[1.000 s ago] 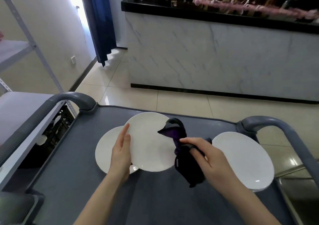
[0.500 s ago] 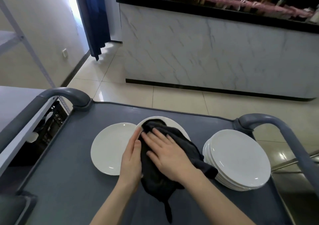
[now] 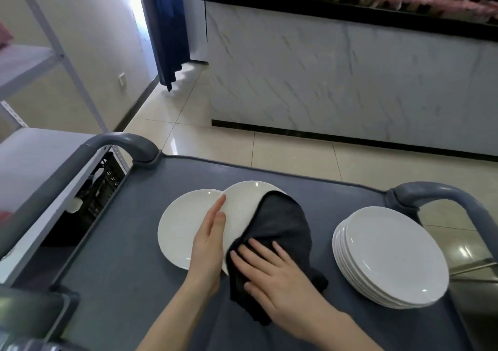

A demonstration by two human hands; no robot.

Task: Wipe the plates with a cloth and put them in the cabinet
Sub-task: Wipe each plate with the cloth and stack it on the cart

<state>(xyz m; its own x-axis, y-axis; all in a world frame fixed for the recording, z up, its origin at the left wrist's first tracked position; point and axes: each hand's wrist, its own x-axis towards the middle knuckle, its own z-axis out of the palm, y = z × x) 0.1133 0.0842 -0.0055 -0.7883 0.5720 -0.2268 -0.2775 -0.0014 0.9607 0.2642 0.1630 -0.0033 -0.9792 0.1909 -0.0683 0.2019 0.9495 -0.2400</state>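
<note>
A white plate (image 3: pixel 241 202) is held tilted above the grey cart top (image 3: pixel 121 269). My left hand (image 3: pixel 208 245) steadies its left rim with straight fingers. A dark cloth (image 3: pixel 280 224) covers the plate's right half. My right hand (image 3: pixel 272 275) presses the cloth flat against the plate near its lower edge, fingers spread. Under and left of it lies a second white plate (image 3: pixel 180 224). A stack of several white plates (image 3: pixel 390 256) sits on the cart's right side.
Grey cart handles rise at the far left (image 3: pixel 118 143) and far right (image 3: pixel 436 194). A metal shelf unit (image 3: pixel 29 151) stands to the left with a black crate (image 3: pixel 105 183) below. A marble-fronted counter (image 3: pixel 350 81) stands across the tiled floor.
The cloth went from hanging in my right hand to spread over the plate. My right hand has slid down toward the plate's near edge, uncovering the upper left of the plate.
</note>
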